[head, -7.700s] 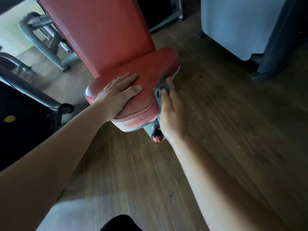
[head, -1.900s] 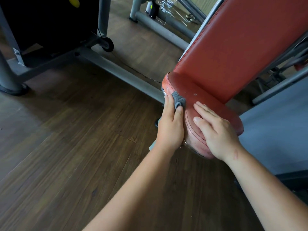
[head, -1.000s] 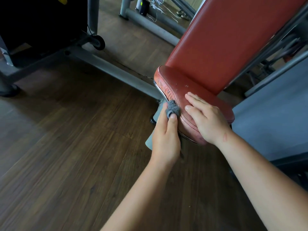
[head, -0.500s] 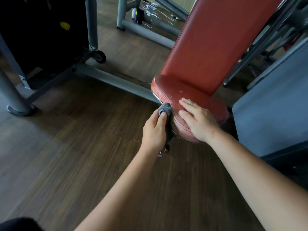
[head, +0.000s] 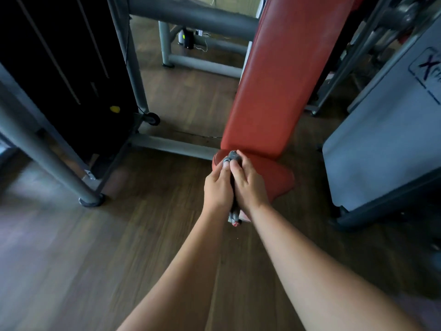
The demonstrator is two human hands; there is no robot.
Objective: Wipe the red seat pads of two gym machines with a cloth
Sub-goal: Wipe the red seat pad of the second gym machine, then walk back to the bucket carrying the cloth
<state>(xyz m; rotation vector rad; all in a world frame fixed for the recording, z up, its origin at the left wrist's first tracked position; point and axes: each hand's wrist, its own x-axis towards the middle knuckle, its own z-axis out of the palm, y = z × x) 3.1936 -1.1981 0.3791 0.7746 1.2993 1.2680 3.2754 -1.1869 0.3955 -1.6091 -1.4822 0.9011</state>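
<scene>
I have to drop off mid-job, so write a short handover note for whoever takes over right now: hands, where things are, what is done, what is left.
Left hand: closed on the grey cloth, which is bunched at its fingertips.
Right hand: pressed against the left, fingers on the cloth too; which hand bears it cannot be told.
Both hands are over the left part of the red seat pad, below the red backrest.
Done: cannot be judged from this view; no visible wet or clean trace.
Left: finish wiping this pad. No other red seat pad is in sight.
</scene>
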